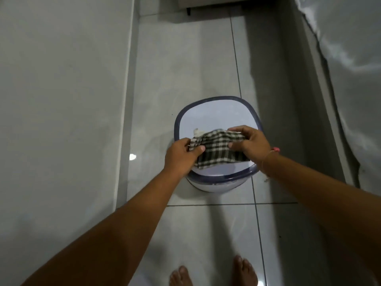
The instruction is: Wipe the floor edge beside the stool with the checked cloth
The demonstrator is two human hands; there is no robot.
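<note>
Head view — rumpled checked cloth (218,148), rounded stool (214,114)

The cloth (220,148), checked dark and pale, is seen crumpled and stretched across the near half of the stool (214,114); the stool, pale lilac with a dark rim, is stood on the tiled floor (185,69).

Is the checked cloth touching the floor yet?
Apart. The head view shows the checked cloth held by left hand and right hand over the stool seat, above the floor.
</note>
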